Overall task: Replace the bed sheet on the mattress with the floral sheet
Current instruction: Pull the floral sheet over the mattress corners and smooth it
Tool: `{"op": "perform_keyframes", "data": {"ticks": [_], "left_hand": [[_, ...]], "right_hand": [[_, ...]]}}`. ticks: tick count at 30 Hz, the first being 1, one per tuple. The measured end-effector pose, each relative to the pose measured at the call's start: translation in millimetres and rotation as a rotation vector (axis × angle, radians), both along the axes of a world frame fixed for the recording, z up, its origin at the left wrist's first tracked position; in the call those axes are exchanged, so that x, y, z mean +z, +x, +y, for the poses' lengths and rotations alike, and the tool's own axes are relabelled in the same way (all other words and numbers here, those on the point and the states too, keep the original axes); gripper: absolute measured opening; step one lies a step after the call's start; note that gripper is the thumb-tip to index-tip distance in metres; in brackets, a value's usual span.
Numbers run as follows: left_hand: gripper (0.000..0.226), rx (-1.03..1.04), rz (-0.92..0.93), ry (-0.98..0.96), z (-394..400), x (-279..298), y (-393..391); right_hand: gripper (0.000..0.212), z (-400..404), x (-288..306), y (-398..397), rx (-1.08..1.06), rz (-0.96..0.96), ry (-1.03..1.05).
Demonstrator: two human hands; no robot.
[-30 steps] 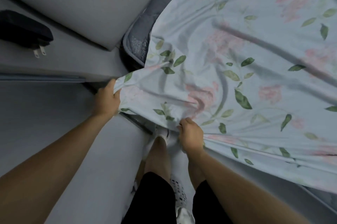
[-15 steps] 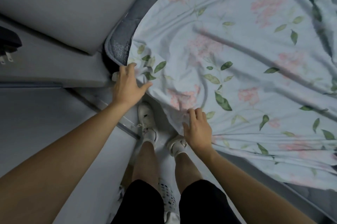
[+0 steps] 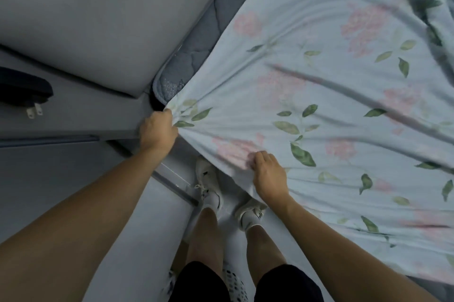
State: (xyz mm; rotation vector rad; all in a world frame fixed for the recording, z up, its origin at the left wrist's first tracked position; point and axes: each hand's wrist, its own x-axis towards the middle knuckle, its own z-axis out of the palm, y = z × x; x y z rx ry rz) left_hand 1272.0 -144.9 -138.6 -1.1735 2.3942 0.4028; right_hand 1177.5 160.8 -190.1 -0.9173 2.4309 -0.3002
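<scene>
With the left hand (image 3: 157,129) fisted on the corner of the floral sheet (image 3: 319,95) and the right hand (image 3: 269,176) pinching its hanging edge, the sheet lies creased over the mattress (image 3: 186,65), so an uneven tug probably bares that grey corner.

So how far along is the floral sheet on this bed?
Done: the floral sheet is spread over most of the mattress, though wrinkled. In hand: the left hand grips its corner and the right hand pinches its edge. Left: the grey quilted mattress corner is uncovered, so the corner needs pulling over, tucking and smoothing.
</scene>
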Motion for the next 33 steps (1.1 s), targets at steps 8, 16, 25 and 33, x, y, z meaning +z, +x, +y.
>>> {"op": "perform_keyframes", "data": {"ticks": [8,16,25,33], "left_hand": [[0.035,-0.099,0.158,-0.084,-1.9,6.3,-3.5],[0.055,-0.007,0.264,0.12,-14.0,-23.5,-96.3],[0.047,-0.481,0.049,-0.033,-35.6,-33.7,-159.1],[0.069,-0.372,-0.462,-0.231,-55.5,-18.8,-197.2]], "right_hand": [[0.013,-39.1,12.3,-10.3,0.07,-0.071,-0.048],[0.034,-16.2,24.9,-128.5,0.013,0.142,-0.045],[0.058,-39.9,4.1,-236.0,0.111,0.108,0.095],[0.067,-79.4,7.4,-252.0,0.165,0.047,0.054]]}}
